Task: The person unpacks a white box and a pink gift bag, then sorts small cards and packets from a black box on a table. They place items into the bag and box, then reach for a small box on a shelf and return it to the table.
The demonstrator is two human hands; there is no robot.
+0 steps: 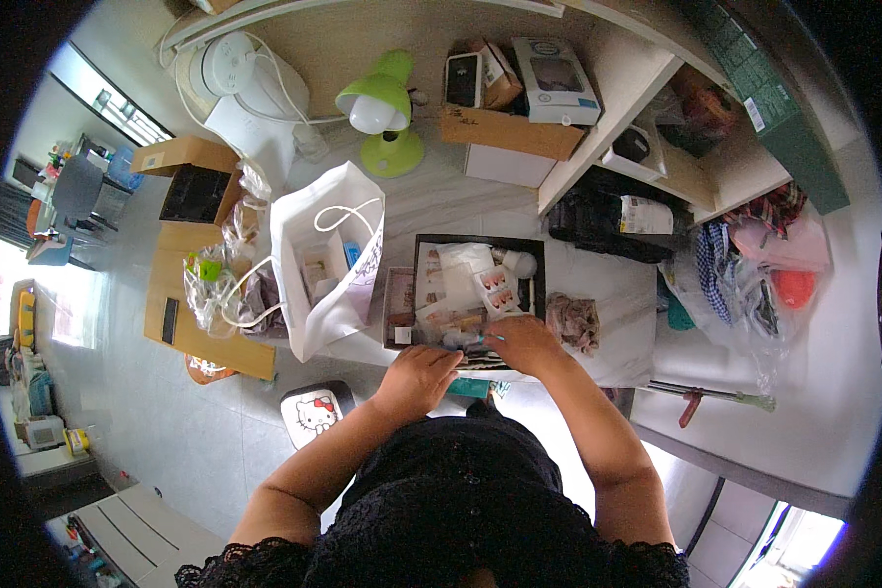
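A dark open box (541, 271) stands at the table's near edge, filled with clear packets (439, 316), a white bulb-shaped item (519, 263) and a white card of small reddish pieces (500, 291). Over the box's near right corner, my right hand (526, 343) is closed, with a thin light-blue item (493, 338) at its fingertips. My left hand (423, 377) lies at the near left corner, its fingers pressed together against the rim; whatever they grip is hidden. A striped black-and-white piece (482, 361) shows between the hands.
Left of the box stands a white paper bag (309, 284) with rope handles. Behind are a green lamp (392, 157) and a cardboard box (510, 129) of smaller boxes. A crumpled brownish bundle (573, 321) lies to the right, near shelving (608, 127). A stool (316, 412) stands below.
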